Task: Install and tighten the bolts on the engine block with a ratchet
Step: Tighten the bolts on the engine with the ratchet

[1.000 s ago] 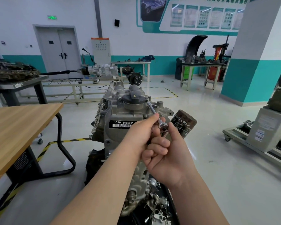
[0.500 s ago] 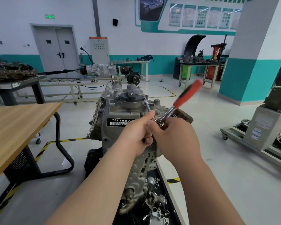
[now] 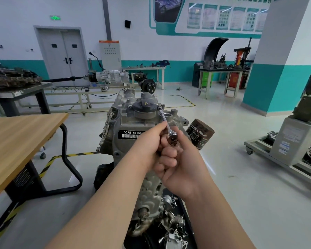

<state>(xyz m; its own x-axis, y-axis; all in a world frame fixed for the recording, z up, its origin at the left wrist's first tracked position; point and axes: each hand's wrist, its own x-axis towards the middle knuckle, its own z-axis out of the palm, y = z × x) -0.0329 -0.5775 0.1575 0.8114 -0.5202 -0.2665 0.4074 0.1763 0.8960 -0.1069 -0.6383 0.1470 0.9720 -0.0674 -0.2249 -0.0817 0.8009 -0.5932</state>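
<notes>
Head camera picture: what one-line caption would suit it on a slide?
Both hands, left hand and right hand, work a ratchet with extension on the engine block.

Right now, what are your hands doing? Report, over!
Left hand steadying ratchet head. Right hand closed around the handle, handle hidden. Extension reaches bolt beside oil cap on engine block. Nothing in the way.

Oil filter (image 3: 200,134) crowds my right hand (image 3: 180,164); wooden table (image 3: 16,139) well left, open floor btwn.
</notes>
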